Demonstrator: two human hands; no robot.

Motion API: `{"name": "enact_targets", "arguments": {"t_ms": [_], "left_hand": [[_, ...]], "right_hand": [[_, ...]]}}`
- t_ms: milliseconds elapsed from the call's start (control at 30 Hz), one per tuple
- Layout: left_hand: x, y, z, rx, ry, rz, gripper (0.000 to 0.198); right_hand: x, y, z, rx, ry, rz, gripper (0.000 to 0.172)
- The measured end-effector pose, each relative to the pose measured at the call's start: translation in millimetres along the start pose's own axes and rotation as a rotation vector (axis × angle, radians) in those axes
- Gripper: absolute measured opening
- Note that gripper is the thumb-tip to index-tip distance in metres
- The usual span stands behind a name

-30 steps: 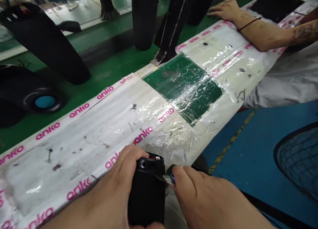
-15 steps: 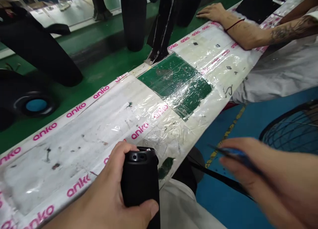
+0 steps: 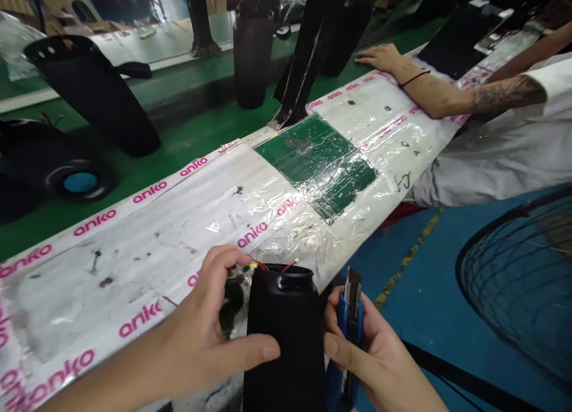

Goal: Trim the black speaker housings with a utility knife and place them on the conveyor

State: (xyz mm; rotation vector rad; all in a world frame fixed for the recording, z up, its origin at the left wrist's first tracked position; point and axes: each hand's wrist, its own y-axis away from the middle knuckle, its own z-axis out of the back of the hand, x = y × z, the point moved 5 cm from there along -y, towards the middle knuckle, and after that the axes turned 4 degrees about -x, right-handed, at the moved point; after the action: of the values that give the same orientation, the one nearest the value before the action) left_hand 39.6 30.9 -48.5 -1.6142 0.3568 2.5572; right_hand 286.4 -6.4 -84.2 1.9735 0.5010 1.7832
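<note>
A black cylindrical speaker housing (image 3: 286, 334) stands upright at the bottom middle, close to the bench edge. Thin red wires (image 3: 288, 265) and a small yellow connector (image 3: 254, 266) poke out around its open top. My left hand (image 3: 214, 322) holds the housing from the left, thumb across its front and index finger by the wires at the rim. On the other side, my right hand (image 3: 366, 346) grips a blue utility knife (image 3: 346, 316), its blade end pointing up. That hand is right beside the housing; whether it touches it I cannot tell.
The long bench (image 3: 179, 221) is covered with white sheet, "anko" tape and a green patch (image 3: 317, 155). Several black housings (image 3: 98, 96) stand on the green surface beyond. A co-worker's arm (image 3: 429, 93) rests at the upper right. A black wire-mesh fan guard (image 3: 518, 281) stands right.
My right hand has swung in from the right with the knife to beside the housing. The housing has shifted slightly right, and my left hand's grip looks looser. The view has tilted up slightly.
</note>
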Motion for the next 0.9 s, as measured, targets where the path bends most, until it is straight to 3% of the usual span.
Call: {"name": "enact_targets", "arguments": {"t_ms": [133, 300, 433, 533, 600, 667, 733, 800, 900], "left_hand": [[-0.8, -8.5, -11.1, -0.009, -0.023, 0.045, 0.087], [-14.6, -3.9, -28.5, 0.104, 0.162, -0.112, 0.077], [-8.4, 7.2, -15.7, 0.174, 0.365, -0.055, 0.068], [-2.4, 8.1, 2.7, 0.177, 0.144, 0.019, 0.051], [-3.7, 5.2, 10.2, 0.179, -0.010, -0.007, 0.047], [-6.8, 1.8, 10.8, 0.202, -0.052, -0.048, 0.047], [-8.1, -0.8, 8.2, 0.221, -0.035, -0.056, 0.049], [-7.4, -1.8, 5.0, 0.241, 0.001, -0.036, 0.051], [-5.0, -1.4, 2.6, 0.258, 0.039, -0.025, 0.053]], "right_hand": [[-3.2, 3.7, 5.1, 0.028, 0.000, -0.005, 0.051], [-3.2, 4.1, -12.5, 0.127, -0.012, 0.022, 0.046], [-2.2, 9.6, -38.0, 0.277, -0.017, 0.014, 0.047], [5.1, 16.5, -46.7, 0.360, 0.078, 0.022, 0.035], [21.9, 18.0, -44.9, 0.334, 0.410, 0.280, 0.028], [43.2, 21.8, -44.7, 0.244, 0.855, 0.709, 0.029], [55.5, 25.3, -47.4, 0.185, 1.171, 1.020, 0.031], [61.0, 24.5, -49.9, 0.193, 1.336, 1.129, 0.036], [67.8, 23.4, -54.3, 0.229, 1.446, 1.170, 0.048]]}}
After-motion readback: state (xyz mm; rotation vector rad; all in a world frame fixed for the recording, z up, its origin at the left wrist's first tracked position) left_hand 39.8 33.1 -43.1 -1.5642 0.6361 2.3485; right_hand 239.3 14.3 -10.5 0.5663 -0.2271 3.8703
